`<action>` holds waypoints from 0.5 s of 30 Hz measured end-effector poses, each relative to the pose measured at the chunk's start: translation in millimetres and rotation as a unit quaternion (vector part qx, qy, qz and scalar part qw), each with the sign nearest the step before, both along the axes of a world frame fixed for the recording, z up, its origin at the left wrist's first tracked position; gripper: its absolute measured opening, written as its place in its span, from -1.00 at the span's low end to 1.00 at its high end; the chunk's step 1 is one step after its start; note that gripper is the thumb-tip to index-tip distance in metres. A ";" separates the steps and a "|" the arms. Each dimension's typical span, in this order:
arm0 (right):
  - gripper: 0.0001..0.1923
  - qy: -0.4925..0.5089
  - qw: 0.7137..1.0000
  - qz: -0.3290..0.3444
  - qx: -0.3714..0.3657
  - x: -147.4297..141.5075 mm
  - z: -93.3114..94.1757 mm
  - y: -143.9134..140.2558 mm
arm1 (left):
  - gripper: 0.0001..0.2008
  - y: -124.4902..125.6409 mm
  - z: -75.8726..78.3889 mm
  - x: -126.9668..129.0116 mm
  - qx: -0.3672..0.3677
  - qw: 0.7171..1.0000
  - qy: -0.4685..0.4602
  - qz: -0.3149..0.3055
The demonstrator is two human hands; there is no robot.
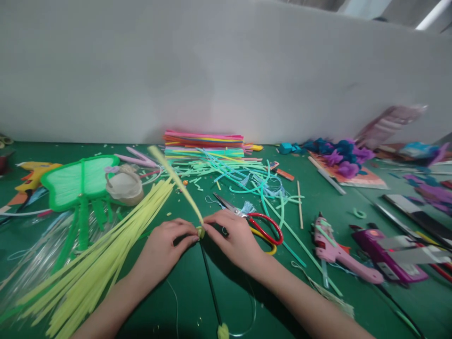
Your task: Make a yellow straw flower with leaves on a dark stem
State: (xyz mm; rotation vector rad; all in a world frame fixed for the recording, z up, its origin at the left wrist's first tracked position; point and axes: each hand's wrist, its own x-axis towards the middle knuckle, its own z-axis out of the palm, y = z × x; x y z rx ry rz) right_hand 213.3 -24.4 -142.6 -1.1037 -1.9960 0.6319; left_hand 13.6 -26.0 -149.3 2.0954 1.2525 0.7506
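Note:
Near the middle of the table, a yellow pipe cleaner (180, 184) is coiled at the top end of a thin black rod (211, 284), its long free end slanting up and left. My left hand (162, 249) pinches the coil from the left. From the right, the fingers of my right hand (235, 238) are closed on the pipe cleaner where it leaves the coil. Lower on the rod sits another yellow lump (223, 331). Just beyond my right hand lie scissors (265, 225) with red and yellow handles, partly hidden by it.
Left of my hands lies a bundle of yellow pipe cleaners (102, 256), near a green butterfly-like shape (79, 183) and a small container (125, 186). Coloured pipe cleaners (205, 140) are stacked by the wall. A pink glue gun (335, 254) and purple device (386, 256) lie right.

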 end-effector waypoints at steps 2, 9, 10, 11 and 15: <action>-0.85 0.010 1.000 0.014 -0.021 -2.9 -1.3 -1.4 | -0.88 -1.0 -1.4 2.2 0.016 1.000 0.011 0.002; -0.81 0.029 0.998 0.014 -0.059 -5.4 2.2 -3.9 | -0.87 -3.9 -5.4 3.1 0.063 0.997 0.037 0.020; -0.81 0.034 0.997 0.015 -0.063 -5.1 2.8 -4.3 | -0.87 -3.6 -5.4 2.6 0.067 0.997 0.038 0.022; -0.81 0.041 0.997 0.019 -0.067 -4.9 3.2 -4.6 | -0.87 -3.2 -5.2 2.4 0.070 0.997 0.038 0.021; -0.85 0.054 0.994 0.036 -0.084 -3.8 2.2 -4.1 | -0.86 -1.3 -4.6 3.3 0.094 0.995 0.041 0.007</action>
